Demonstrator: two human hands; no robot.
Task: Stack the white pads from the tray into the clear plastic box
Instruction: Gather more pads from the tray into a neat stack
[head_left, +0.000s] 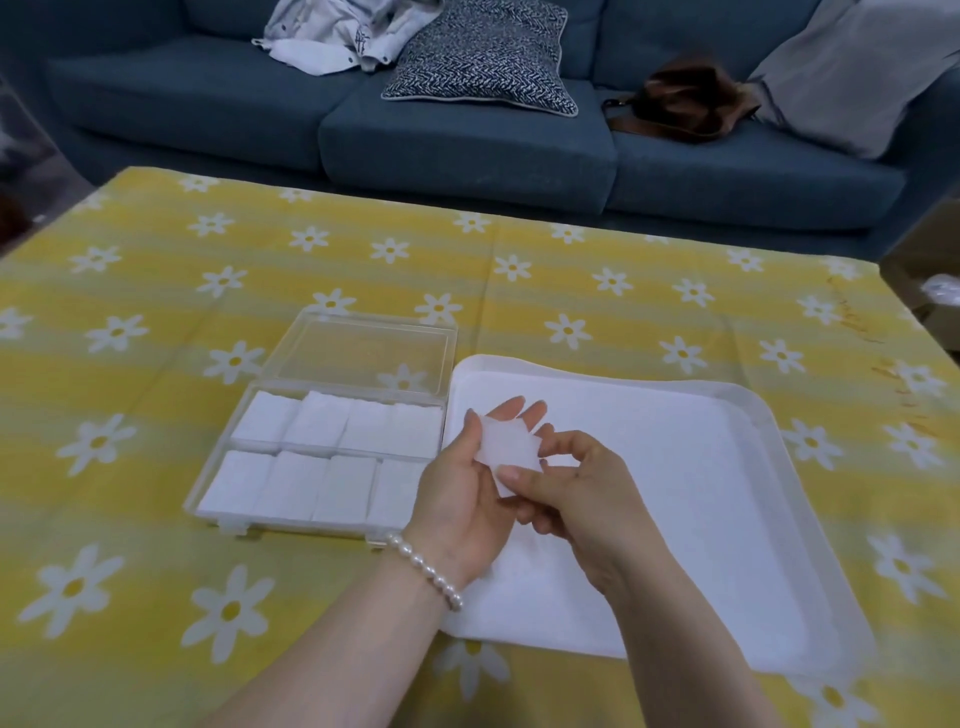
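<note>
pads in hand: a few white pads (506, 448) sitting in the left hand (467, 488), held just over the tray's left side, right next to the box

left hand: palm up, fingers loosely spread under the little pile, thumb along its left edge

right hand: the right hand (576, 486) has thumb and fingers curled in, pinching the near right corner of the pile

box: clear plastic box (218, 491) is left of the tray, lid flipped open to the far side, all eight slots showing white stacks (291, 483)

tray: white tray (753, 410) looks pretty much cleared out, can't spot any loose pads left on it

how they handle: I'd guess super light, soft and floppy, probably cotton. They look fanned out, not squared up

where to grab: I'd pinch the pile by its edges, thumb on top, fingers under, so they don't slide apart

watch out: squeezing too hard likely bends them, and a loose grip could let one slip off

table: yellow daisy cloth (156, 291), blue sofa (467, 156) at the far side
</note>
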